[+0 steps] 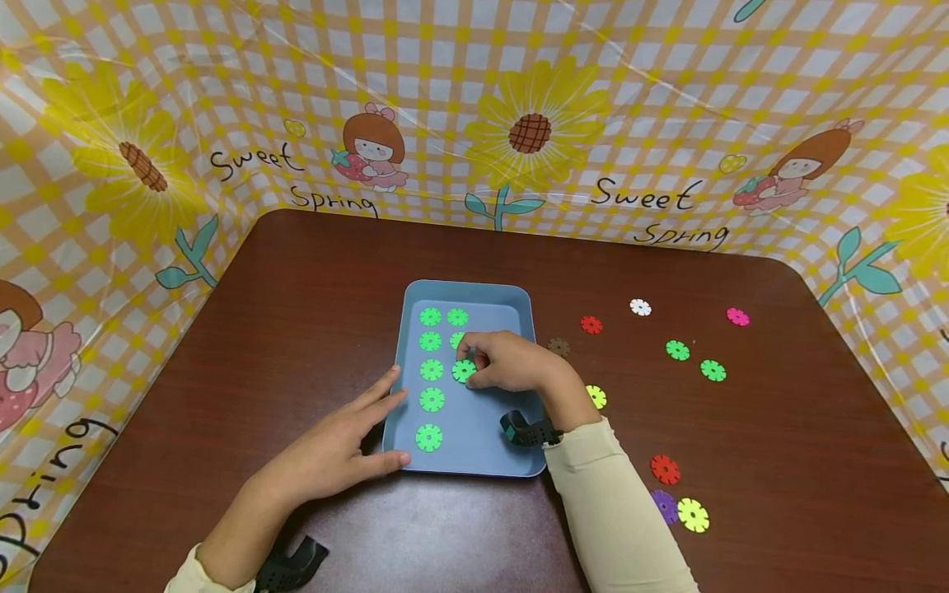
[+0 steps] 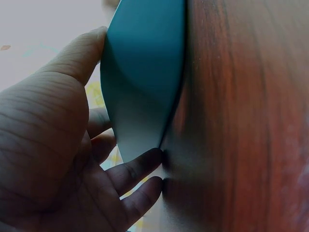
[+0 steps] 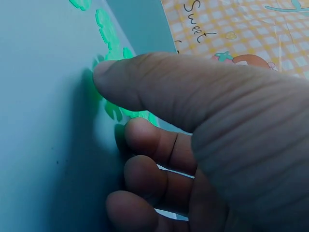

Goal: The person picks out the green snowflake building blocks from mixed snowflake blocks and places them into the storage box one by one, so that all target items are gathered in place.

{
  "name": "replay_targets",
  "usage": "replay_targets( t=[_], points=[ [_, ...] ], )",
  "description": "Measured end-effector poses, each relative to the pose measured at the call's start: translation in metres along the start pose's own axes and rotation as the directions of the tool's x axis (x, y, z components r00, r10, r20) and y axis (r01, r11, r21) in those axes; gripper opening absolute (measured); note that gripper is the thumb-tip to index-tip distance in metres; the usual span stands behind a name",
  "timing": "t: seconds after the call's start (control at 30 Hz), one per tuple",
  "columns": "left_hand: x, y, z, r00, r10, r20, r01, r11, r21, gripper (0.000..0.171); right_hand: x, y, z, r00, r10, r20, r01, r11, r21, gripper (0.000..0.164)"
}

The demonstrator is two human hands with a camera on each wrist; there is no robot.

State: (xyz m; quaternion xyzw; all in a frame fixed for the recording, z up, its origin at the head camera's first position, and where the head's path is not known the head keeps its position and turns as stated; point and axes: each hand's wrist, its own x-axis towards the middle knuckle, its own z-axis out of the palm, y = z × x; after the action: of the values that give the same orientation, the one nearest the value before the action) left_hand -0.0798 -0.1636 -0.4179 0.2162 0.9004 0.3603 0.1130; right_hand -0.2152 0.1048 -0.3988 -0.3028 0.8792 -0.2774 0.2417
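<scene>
A blue tray lies on the table, with green notched discs in a column on its left side and a second, shorter column beside it. My right hand reaches into the tray and pinches a green notched disc between thumb and fingers, low over the second column. Its thumb partly covers the discs in the right wrist view. My left hand rests against the tray's left side with fingers spread, the thumb at the near left corner. In the left wrist view, fingertips touch the tray wall.
Loose discs lie right of the tray: red, white, pink, brown and two green. Nearer are yellow, purple and another red disc. A checked cloth stands behind the table.
</scene>
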Motion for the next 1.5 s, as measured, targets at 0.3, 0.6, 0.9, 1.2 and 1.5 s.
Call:
replay_targets(
  t=[0.3,0.6,0.9,1.2,1.5],
  points=[
    [0.0016,0.0004,-0.0021,1.0,0.01,0.001,-0.01,1.0,0.003,0.082,0.0012,0.0002,-0.0015,1.0,-0.004,-0.01,0.003,1.0,-0.004,0.024],
    [0.0021,-0.0003,-0.0032,1.0,0.017,-0.002,-0.017,1.0,0.014,0.084,0.0014,0.0001,-0.0028,1.0,0.002,-0.018,-0.002,1.0,0.004,0.022],
    [0.0034,-0.001,-0.0036,1.0,0.01,0.002,-0.01,1.0,0.018,0.084,0.002,0.0017,-0.0034,1.0,-0.01,-0.029,0.01,1.0,0.003,0.02],
    [0.0023,-0.0008,-0.0011,1.0,0.001,0.007,-0.001,1.0,0.012,0.082,0.0007,0.0017,-0.0021,1.0,-0.005,-0.02,0.005,1.0,0.009,0.02],
    [0.0002,-0.0001,-0.0001,1.0,-0.014,0.005,0.014,1.0,0.012,0.081,-0.0036,0.0007,-0.0081,0.999,-0.04,-0.03,0.042,0.998,0.055,0.024]
  ],
)
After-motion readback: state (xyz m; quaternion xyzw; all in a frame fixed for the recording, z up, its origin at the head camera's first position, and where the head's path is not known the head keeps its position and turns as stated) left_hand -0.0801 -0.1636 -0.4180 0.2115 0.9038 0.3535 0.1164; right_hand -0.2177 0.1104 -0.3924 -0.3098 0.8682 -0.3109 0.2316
